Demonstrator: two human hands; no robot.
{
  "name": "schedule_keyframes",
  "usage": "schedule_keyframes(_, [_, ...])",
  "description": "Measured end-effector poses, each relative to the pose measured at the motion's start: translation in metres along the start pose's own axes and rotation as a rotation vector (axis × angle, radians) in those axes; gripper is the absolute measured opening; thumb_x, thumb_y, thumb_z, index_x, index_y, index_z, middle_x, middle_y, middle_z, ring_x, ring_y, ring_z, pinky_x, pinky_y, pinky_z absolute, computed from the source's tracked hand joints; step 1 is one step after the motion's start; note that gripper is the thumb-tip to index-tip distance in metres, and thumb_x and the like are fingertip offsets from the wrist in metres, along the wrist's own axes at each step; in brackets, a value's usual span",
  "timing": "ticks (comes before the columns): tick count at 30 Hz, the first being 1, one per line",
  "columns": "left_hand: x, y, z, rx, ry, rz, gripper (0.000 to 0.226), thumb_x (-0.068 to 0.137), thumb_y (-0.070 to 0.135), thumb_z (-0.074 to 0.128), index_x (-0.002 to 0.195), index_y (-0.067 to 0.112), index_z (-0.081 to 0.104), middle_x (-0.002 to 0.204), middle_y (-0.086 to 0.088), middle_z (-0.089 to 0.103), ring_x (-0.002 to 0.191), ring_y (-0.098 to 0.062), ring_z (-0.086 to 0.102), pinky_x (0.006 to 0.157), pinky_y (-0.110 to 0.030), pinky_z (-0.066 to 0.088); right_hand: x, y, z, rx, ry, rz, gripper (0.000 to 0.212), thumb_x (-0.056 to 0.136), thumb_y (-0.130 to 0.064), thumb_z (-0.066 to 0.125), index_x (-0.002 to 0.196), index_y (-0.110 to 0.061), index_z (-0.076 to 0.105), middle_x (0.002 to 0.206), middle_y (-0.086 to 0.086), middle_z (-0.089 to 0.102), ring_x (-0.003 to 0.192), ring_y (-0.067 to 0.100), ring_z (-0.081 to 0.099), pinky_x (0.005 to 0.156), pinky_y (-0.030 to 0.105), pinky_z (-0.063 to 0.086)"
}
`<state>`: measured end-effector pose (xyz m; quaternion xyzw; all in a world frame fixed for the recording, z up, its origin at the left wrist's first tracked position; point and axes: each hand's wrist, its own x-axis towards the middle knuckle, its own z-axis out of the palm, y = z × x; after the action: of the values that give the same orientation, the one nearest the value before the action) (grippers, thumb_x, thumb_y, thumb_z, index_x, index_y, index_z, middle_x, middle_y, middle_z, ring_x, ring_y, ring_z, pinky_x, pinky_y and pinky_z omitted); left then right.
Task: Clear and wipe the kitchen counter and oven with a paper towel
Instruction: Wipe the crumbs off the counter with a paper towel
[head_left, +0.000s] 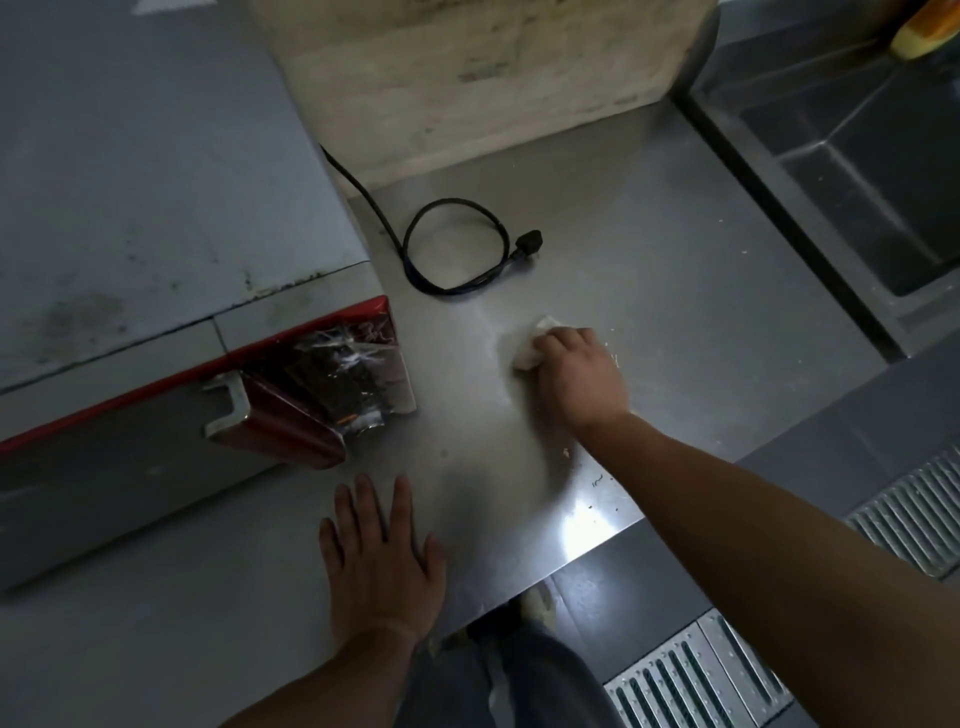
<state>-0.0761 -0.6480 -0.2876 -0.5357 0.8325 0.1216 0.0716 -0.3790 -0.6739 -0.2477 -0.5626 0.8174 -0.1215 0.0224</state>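
While the left hand (382, 558) is laid flat on the desk (675, 270), fingers straight, the paper towel (532, 345) is held wadded in the right hand (579, 374) grip, mid-desk. Wiping step judged underway. Crumbs (597, 499) near the front edge and the loose cord (457, 254) likely need attention next.

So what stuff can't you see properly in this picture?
- Paper towel: mostly covered by the right hand; the grip's fingers are hidden.
- Power cord: its far end disappears behind the oven.
- Oven control panel: dark, glare from plastic wrap, markings unreadable.
- Yellow object: cut off by the top right edge.
- Sink: cut off at the right edge.
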Motion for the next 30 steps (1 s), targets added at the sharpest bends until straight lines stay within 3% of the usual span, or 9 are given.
schedule_keyframes(3, [0.000,-0.002,0.002,0.010,-0.003,0.004,0.078,0.080,0.051,0.041,0.151,0.019,0.042,0.159,-0.022,0.028,0.146,-0.044,0.021,0.115,-0.061,0.018,0.016,-0.039,0.008,0.156,0.051,-0.122,0.029,0.081,-0.011,0.063,0.110,-0.008,0.070,0.110,0.011,0.068,0.096,0.035,0.059,0.082,0.037,0.051])
schedule_keyframes(9, [0.001,-0.005,0.007,-0.007,0.058,0.046,0.080,0.078,0.049,0.046,0.151,0.018,0.040,0.159,-0.023,0.026,0.145,-0.046,0.023,0.114,-0.063,0.019,0.076,-0.085,0.012,0.345,0.021,-0.102,0.032,0.090,-0.010,0.058,0.120,-0.009,0.068,0.118,0.013,0.067,0.104,0.034,0.059,0.092,0.038,0.046])
schedule_keyframes(16, [0.005,-0.005,0.012,0.032,0.012,0.044,0.083,0.081,0.054,0.047,0.154,0.019,0.033,0.162,-0.021,0.018,0.148,-0.045,0.017,0.115,-0.062,0.016,0.172,-0.108,0.033,0.208,-0.151,-0.251,0.029,0.090,-0.013,0.056,0.117,-0.010,0.067,0.117,0.015,0.063,0.107,0.035,0.054,0.092,0.035,0.040])
schedule_keyframes(19, [0.007,-0.007,0.013,0.057,-0.007,0.034,0.085,0.083,0.057,0.047,0.157,0.021,0.026,0.164,-0.020,0.013,0.150,-0.044,0.012,0.115,-0.061,0.015,0.194,-0.125,0.051,0.082,-0.264,-0.368,0.030,0.094,-0.022,0.051,0.117,-0.010,0.065,0.118,0.016,0.061,0.114,0.034,0.052,0.103,0.034,0.035])
schedule_keyframes(22, [0.006,-0.008,0.011,0.065,-0.007,0.035,0.084,0.086,0.059,0.045,0.158,0.022,0.021,0.165,-0.019,0.008,0.151,-0.042,0.007,0.116,-0.060,0.013,0.190,-0.131,0.059,-0.017,-0.235,-0.424,0.036,0.099,-0.020,0.042,0.128,-0.006,0.059,0.129,0.019,0.054,0.121,0.037,0.045,0.111,0.037,0.028])
schedule_keyframes(25, [0.005,-0.009,0.010,0.061,-0.021,0.034,0.083,0.087,0.058,0.042,0.159,0.023,0.019,0.165,-0.019,0.005,0.151,-0.042,0.004,0.118,-0.058,0.008,0.171,-0.122,0.055,0.010,-0.200,-0.446,0.035,0.095,-0.014,0.051,0.124,0.003,0.057,0.124,0.025,0.053,0.114,0.043,0.047,0.101,0.042,0.037])
schedule_keyframes(27, [0.004,-0.009,0.010,0.058,-0.023,0.029,0.083,0.087,0.056,0.042,0.159,0.023,0.016,0.165,-0.019,0.004,0.151,-0.041,0.003,0.119,-0.057,0.006,0.146,-0.117,0.047,0.104,-0.185,-0.408,0.031,0.084,-0.009,0.064,0.114,0.002,0.062,0.114,0.025,0.057,0.103,0.044,0.052,0.090,0.043,0.046])
schedule_keyframes(30, [0.002,-0.008,0.011,0.043,-0.019,0.025,0.082,0.087,0.056,0.041,0.159,0.024,0.017,0.165,-0.018,0.005,0.151,-0.040,0.004,0.119,-0.057,0.006,0.096,-0.103,0.042,0.147,-0.213,-0.382,0.032,0.079,-0.007,0.065,0.111,-0.003,0.067,0.110,0.021,0.058,0.096,0.039,0.050,0.081,0.042,0.049])
